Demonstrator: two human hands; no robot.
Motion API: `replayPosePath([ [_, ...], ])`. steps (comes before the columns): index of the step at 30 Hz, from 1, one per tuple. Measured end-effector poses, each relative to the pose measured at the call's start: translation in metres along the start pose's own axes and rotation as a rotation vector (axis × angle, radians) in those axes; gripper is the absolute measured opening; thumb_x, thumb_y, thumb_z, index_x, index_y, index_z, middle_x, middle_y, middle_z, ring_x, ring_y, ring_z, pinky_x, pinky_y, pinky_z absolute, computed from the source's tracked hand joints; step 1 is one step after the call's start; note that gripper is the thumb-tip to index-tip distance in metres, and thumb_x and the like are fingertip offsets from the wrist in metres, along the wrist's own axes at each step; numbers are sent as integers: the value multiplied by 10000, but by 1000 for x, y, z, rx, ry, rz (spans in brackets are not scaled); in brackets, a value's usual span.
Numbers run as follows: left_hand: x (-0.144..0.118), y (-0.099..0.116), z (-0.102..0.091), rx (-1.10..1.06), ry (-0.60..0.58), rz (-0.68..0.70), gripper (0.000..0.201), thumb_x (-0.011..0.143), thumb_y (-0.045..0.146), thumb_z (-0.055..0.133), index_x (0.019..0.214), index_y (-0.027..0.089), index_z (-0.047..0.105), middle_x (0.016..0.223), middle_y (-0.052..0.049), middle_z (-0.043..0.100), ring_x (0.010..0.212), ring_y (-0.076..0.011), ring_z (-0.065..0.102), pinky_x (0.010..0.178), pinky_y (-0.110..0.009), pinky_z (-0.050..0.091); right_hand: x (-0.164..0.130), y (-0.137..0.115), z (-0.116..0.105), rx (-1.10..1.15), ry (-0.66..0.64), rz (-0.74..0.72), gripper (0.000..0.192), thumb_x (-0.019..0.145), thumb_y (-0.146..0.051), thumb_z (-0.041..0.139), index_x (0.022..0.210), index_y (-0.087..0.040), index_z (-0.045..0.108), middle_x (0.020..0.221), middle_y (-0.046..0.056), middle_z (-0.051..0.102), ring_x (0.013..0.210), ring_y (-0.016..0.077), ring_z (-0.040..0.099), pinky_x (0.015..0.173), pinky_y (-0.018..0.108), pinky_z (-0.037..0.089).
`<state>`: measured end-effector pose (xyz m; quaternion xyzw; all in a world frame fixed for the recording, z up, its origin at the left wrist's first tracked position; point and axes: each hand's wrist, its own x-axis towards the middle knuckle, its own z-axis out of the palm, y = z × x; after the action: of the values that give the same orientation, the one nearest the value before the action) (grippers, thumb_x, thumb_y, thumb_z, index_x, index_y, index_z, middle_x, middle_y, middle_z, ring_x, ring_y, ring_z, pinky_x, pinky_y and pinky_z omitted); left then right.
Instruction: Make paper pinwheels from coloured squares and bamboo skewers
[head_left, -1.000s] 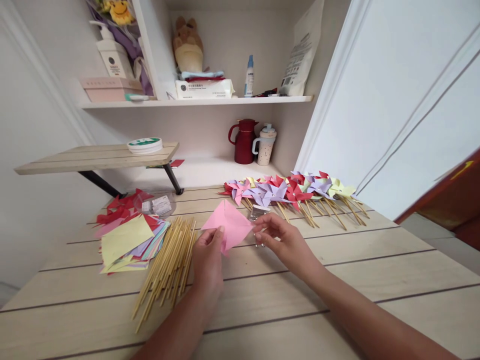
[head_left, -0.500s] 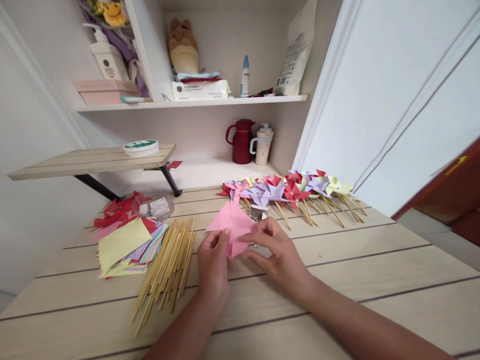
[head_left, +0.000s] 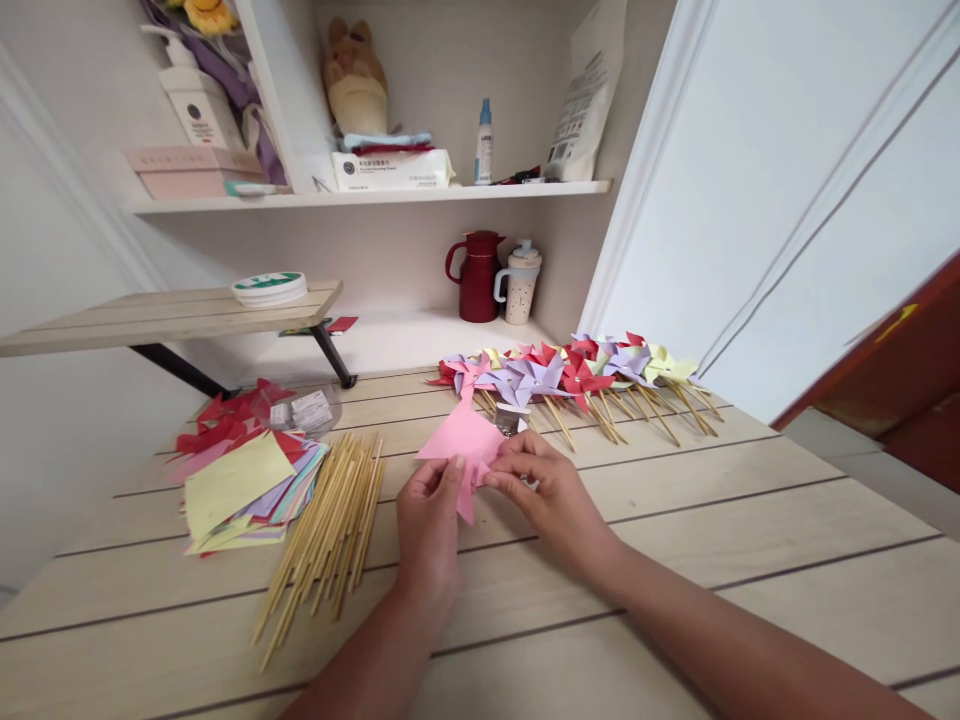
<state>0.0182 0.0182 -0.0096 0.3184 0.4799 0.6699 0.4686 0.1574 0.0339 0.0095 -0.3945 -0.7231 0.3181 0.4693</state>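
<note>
A pink sheet of paper (head_left: 460, 436) with cut, partly folded corners is held between my hands above the table. My left hand (head_left: 429, 510) pinches its left side, thumb on top. My right hand (head_left: 551, 500) pinches a corner at the right, thumb and fingers together. Just behind the paper is a small metallic-looking pack (head_left: 511, 418), partly hidden. Finished paper pinwheels (head_left: 581, 375) in red, purple, pink and yellow lie on sticks beyond my hands. Left of my left hand lies a bundle of thin wooden sticks (head_left: 326, 530).
A stack of coloured paper (head_left: 236, 485) lies at left beside red paper pieces (head_left: 225, 415) and a clear packet (head_left: 307, 410). A small raised shelf (head_left: 180, 315) carries a round white container (head_left: 268, 288). A red jug (head_left: 480, 277) and a cup (head_left: 521, 285) stand at the back.
My right hand has closed its thumb and fingers on the paper's right corner and folded it inward. My left hand keeps its hold. The view has shifted slightly.
</note>
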Motion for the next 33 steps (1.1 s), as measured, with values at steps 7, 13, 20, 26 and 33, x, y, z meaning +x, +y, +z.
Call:
replayPosePath([
  [7, -6, 2, 3, 20, -35, 12, 235, 716, 380, 780, 723, 154, 713, 704, -6, 642, 675, -127, 523, 656, -236, 404, 3, 1, -3, -10, 33, 50, 192, 820, -324, 752, 674, -203, 725, 821, 26, 556, 778, 177, 559, 711, 314, 441],
  [13, -10, 3, 4, 64, -98, 37, 228, 761, 388, 757, 738, 165, 717, 695, 7, 627, 668, -120, 498, 641, -230, 387, 4, 2, -4, -32, 32, 47, 193, 806, -293, 756, 644, -201, 704, 809, 23, 567, 766, 176, 565, 703, 316, 438],
  [20, -9, -1, 1, 120, -117, 97, 233, 801, 403, 721, 734, 180, 722, 683, 9, 616, 660, -125, 500, 642, -239, 390, 4, 3, -5, -40, 38, 44, 172, 792, -276, 761, 645, -204, 708, 805, 22, 571, 764, 175, 566, 685, 308, 442],
  [26, -10, 1, 2, 158, -111, 84, 227, 762, 396, 745, 819, 177, 761, 718, -20, 669, 644, -139, 544, 584, -236, 399, 5, 4, -4, -19, 40, 29, 151, 782, -282, 766, 657, -209, 721, 804, 30, 598, 768, 184, 573, 687, 320, 454],
  [33, -4, -2, -1, 210, -45, 112, 197, 759, 373, 737, 789, 179, 753, 744, -22, 674, 684, -151, 565, 603, -237, 397, 6, 2, -9, -73, 109, -22, 176, 774, -361, 788, 872, -227, 730, 914, 49, 623, 849, 204, 586, 765, 344, 490],
])
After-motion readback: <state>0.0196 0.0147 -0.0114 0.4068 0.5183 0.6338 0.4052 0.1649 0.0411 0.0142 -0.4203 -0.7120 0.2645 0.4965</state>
